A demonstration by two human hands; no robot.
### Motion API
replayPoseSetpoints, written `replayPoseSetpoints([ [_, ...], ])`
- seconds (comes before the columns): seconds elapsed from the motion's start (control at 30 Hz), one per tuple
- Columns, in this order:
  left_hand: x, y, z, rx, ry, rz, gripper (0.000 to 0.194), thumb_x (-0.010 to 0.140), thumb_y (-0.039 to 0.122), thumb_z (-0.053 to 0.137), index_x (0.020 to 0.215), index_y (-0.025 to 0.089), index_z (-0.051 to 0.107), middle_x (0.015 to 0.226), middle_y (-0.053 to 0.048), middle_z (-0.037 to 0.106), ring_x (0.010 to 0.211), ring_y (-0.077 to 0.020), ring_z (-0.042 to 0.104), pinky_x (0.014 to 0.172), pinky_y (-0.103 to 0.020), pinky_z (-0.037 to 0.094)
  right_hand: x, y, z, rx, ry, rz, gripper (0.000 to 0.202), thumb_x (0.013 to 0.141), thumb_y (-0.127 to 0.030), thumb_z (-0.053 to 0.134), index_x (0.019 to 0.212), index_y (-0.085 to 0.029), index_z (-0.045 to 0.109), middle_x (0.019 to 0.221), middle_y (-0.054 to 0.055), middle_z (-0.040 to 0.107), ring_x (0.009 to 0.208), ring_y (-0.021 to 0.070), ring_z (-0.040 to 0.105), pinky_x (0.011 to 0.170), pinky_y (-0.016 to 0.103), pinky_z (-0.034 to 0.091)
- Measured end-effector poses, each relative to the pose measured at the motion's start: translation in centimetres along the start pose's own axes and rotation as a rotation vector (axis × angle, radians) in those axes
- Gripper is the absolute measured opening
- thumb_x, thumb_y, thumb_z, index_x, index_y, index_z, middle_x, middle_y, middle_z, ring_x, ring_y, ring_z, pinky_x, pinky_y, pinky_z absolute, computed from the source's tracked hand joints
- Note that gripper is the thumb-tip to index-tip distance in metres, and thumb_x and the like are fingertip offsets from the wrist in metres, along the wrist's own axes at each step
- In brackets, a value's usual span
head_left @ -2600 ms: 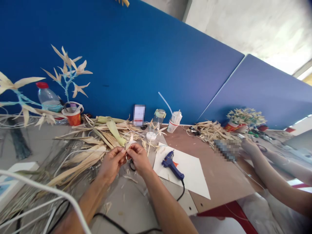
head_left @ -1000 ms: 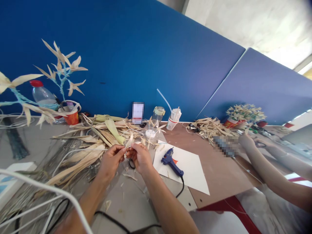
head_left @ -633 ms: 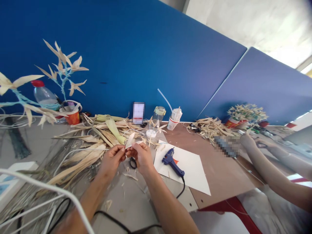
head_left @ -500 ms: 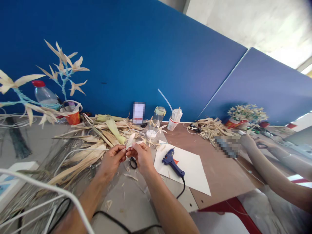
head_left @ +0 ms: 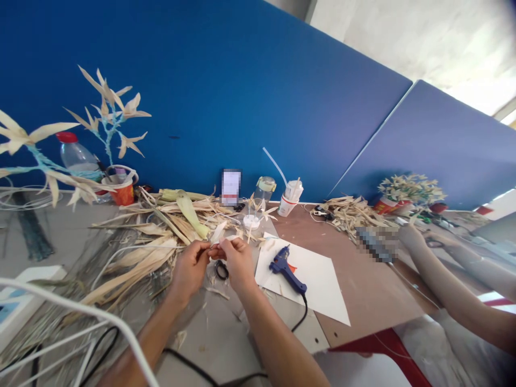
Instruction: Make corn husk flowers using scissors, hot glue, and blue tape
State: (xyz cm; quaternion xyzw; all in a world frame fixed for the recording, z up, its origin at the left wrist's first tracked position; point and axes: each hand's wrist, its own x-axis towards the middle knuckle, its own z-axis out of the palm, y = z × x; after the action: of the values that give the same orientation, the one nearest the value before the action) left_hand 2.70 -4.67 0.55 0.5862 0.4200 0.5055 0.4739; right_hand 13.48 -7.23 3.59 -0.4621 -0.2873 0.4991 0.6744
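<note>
A small pale husk petal [head_left: 218, 233] stands up between my two hands, pinched at its base. My left hand [head_left: 192, 267] is closed, thumb and index finger meeting at the lower end of the petal. Opposite it, my right hand [head_left: 237, 262] pinches the same piece, its fingers curled inward. The fingertips of both hands nearly touch. Just below them lies a black ring-shaped object [head_left: 221, 270], partly covered by my right hand. A blue glue gun [head_left: 287, 270] rests on a white sheet [head_left: 322, 285] to the right.
Dried husks [head_left: 153, 252] are heaped at the left. Behind stand a phone [head_left: 231, 188], a clear jar [head_left: 265, 189] and a paper cup [head_left: 287, 205]. Husk flowers on blue stems rise from a red cup [head_left: 123, 192]. Cables cross the lower left. Another person's hands [head_left: 411, 239] work at the far right.
My left hand has turned slightly, its fingers curling closer around the base of the petal. My right hand keeps its pinch. The whole view has shifted a little.
</note>
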Motion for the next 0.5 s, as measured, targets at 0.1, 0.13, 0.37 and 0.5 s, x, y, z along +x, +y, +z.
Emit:
replayPoseSetpoints([
  [0.1, -0.1, 0.1, -0.1, 0.101, 0.044, 0.090, 0.008, 0.072, 0.021, 0.063, 0.076, 0.022, 0.069, 0.073, -0.003, 0.065, 0.071, -0.0198, 0.057, 0.067, -0.028, 0.041, -0.2, 0.1, 0.1, -0.077, -0.018, -0.075, 0.009, 0.069, -0.024, 0.062, 0.064, -0.017, 0.061, 0.054, -0.001, 0.063, 0.048, 0.0130, 0.060, 0.056, 0.027, 0.051],
  [0.13, -0.1, 0.2, -0.2, 0.144, 0.056, 0.126, 0.008, 0.073, 0.020, 0.062, 0.075, 0.022, 0.069, 0.073, -0.003, 0.065, 0.072, -0.0197, 0.057, 0.068, -0.028, 0.041, -0.3, 0.2, 0.1, -0.087, -0.026, -0.097, 0.005, 0.068, -0.021, 0.062, 0.065, -0.018, 0.061, 0.057, -0.002, 0.064, 0.049, 0.0121, 0.060, 0.058, 0.027, 0.051],
  [0.37, 0.0, 0.3, -0.4, 0.384, 0.074, 0.312, 0.013, 0.080, 0.018, 0.051, 0.078, 0.021, 0.064, 0.076, -0.003, 0.062, 0.074, -0.0191, 0.056, 0.072, -0.030, 0.042, 0.2, 1.2, 0.3, -0.069, -0.030, -0.093, 0.007, 0.063, -0.018, 0.061, 0.068, -0.018, 0.056, 0.055, -0.007, 0.058, 0.048, 0.0083, 0.052, 0.052, 0.021, 0.043],
  [0.5, 0.0, 0.1, -0.4, 0.444, 0.087, 0.350, 0.013, 0.082, 0.016, 0.049, 0.080, 0.020, 0.062, 0.077, -0.003, 0.062, 0.075, -0.0186, 0.057, 0.072, -0.030, 0.043, 0.5, 1.9, 0.1, -0.059, -0.054, -0.070, 0.008, 0.065, -0.021, 0.062, 0.065, -0.018, 0.055, 0.046, -0.009, 0.051, 0.041, 0.0066, 0.043, 0.046, 0.019, 0.033],
])
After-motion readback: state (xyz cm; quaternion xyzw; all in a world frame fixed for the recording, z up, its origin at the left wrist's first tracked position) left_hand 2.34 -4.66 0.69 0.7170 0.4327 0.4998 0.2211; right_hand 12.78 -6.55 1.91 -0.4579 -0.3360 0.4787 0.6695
